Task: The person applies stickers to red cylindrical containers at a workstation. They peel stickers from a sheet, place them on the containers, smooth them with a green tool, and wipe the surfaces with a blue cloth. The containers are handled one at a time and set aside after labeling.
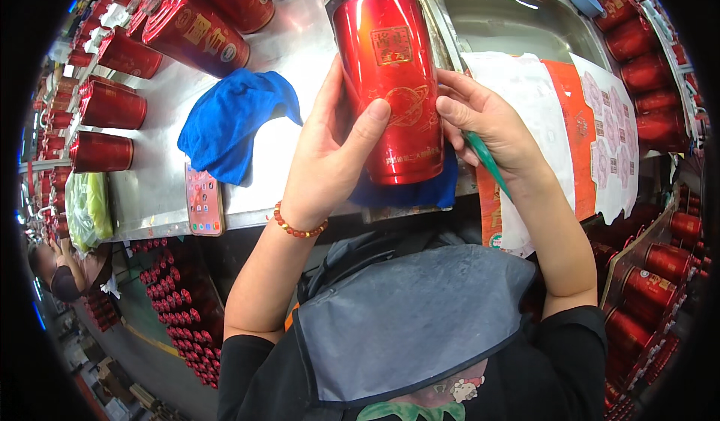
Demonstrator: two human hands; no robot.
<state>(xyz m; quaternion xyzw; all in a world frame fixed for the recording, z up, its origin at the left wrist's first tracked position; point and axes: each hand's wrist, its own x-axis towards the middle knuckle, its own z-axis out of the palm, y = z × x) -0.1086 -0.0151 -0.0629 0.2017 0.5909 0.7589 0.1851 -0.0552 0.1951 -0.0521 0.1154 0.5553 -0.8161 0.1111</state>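
Observation:
A glossy red bottle [390, 91] with gold designs and a bare neck at its far end stands out in front of me, tilted, over the table's near edge. My left hand [341, 139] is closed around its left side, the thumb lying across the front. On the other side my right hand [487, 121] has its fingers against the bottle. That same hand grips a slim green pointed tool [487, 164], whose tip points down toward my wrist. Beneath the bottle lies a blue cloth [427, 188], partly hidden by it.
Left on the metal table [157, 203] are a second blue cloth [238, 113], a phone [205, 199] and several red bottles [199, 34]. To the right, printed sheets [540, 132] lie before a metal sink [517, 19]. Racked red bottles [649, 290] flank me; a person [71, 271] is far left.

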